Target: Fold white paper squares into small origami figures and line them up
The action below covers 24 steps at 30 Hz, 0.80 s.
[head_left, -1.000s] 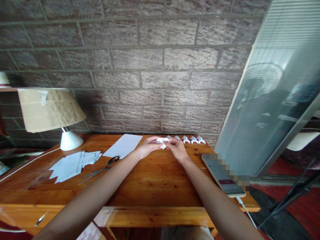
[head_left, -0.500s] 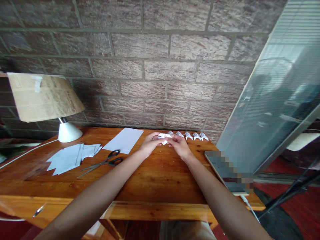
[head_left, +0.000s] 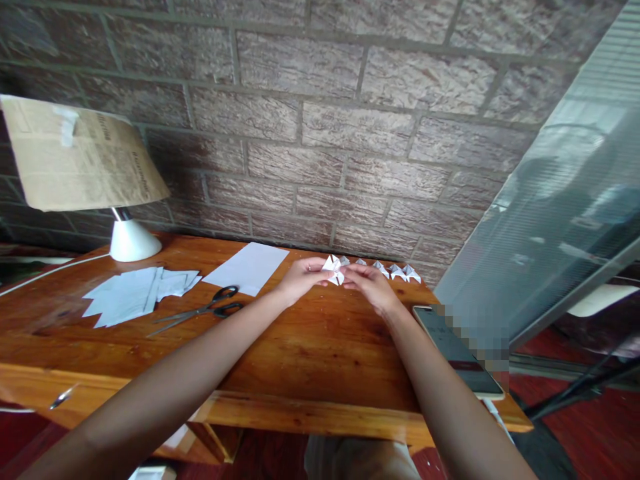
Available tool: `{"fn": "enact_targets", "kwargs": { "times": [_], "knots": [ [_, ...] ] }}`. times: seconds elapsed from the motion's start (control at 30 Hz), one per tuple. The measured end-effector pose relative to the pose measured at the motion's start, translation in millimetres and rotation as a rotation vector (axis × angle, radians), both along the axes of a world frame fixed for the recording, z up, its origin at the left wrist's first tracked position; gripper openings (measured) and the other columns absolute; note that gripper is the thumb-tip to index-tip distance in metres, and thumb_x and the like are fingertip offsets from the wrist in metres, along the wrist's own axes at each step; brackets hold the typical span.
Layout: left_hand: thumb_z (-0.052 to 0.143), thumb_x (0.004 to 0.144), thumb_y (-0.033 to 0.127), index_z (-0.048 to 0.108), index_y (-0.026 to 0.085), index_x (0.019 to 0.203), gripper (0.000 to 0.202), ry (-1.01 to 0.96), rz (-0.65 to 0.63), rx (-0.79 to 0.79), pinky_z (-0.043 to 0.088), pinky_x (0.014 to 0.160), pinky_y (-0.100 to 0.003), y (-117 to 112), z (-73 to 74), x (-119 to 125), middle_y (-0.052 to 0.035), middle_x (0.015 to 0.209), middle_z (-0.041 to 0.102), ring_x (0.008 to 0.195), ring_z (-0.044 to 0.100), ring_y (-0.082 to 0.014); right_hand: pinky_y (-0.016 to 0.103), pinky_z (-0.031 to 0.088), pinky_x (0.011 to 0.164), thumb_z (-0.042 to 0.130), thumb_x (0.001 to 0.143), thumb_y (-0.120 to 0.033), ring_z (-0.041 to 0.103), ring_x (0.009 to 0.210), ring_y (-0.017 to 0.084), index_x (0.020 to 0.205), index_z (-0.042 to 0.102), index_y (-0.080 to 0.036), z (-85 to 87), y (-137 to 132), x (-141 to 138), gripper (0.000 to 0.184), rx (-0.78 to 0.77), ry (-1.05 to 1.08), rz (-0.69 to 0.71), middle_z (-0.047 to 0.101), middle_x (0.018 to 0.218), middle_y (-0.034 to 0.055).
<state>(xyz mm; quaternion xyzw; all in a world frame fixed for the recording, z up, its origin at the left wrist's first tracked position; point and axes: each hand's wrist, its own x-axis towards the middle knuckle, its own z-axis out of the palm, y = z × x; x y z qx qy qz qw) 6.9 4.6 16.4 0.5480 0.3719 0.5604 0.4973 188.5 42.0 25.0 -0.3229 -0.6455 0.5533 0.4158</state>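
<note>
Between my two hands, above the far part of the wooden table, is a small white folded paper piece with pointed flaps. My left hand pinches its left side, and my right hand grips its right side with the fingertips. Just behind and to the right of my hands, several similar folded paper pieces stand in a row near the wall. My fingers partly cover the held piece, so its exact fold cannot be made out.
Left of my arms lie black-handled scissors, a blank white sheet and a pile of cut paper pieces. A lamp with a paper-covered shade stands at the back left. A tablet with a cable rests at the right edge.
The folded paper has been turned between my fingers, and its pointed flaps now face up and down. My head view has tilted and shifted slightly. Both hands keep hold of the piece.
</note>
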Motion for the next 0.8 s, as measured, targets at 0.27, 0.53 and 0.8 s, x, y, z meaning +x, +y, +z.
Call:
{"fn": "enact_targets", "kwargs": {
  "times": [0.27, 0.53, 0.8],
  "knots": [
    [0.076, 0.070, 0.034, 0.075, 0.013, 0.092, 0.031, 0.078, -0.003, 0.082, 0.047, 0.073, -0.030, 2, -1.4, 0, -0.0090, 0.091, 0.074, 0.081, 0.064, -0.0186, 0.026, 0.046, 0.065, 0.079, 0.064, -0.043, 0.058, 0.066, 0.012, 0.078, 0.074, -0.020, 3.5, -1, 3, 0.028, 0.138, -0.082, 0.003, 0.072, 0.078, 0.0015],
    [0.076, 0.071, 0.035, 0.074, 0.013, 0.092, 0.031, 0.029, -0.046, 0.098, 0.046, 0.076, -0.030, 1, -1.0, 0, -0.0071, 0.087, 0.073, 0.079, 0.063, -0.0176, 0.029, 0.047, 0.066, 0.075, 0.067, -0.053, 0.059, 0.064, 0.015, 0.071, 0.066, -0.018, 1.0, -10, -8, 0.037, 0.279, -0.090, -0.127, 0.069, 0.071, 0.0030],
    [0.078, 0.068, 0.035, 0.073, 0.013, 0.095, 0.036, -0.066, 0.028, 0.102, 0.046, 0.077, -0.031, 3, -2.8, 4, -0.0089, 0.093, 0.073, 0.083, 0.063, -0.0188, 0.030, 0.051, 0.071, 0.071, 0.071, -0.057, 0.062, 0.067, 0.015, 0.075, 0.071, -0.018, 2.2, -6, -4, 0.039, 0.153, -0.042, -0.033, 0.071, 0.075, 0.0032]
  ]
}}
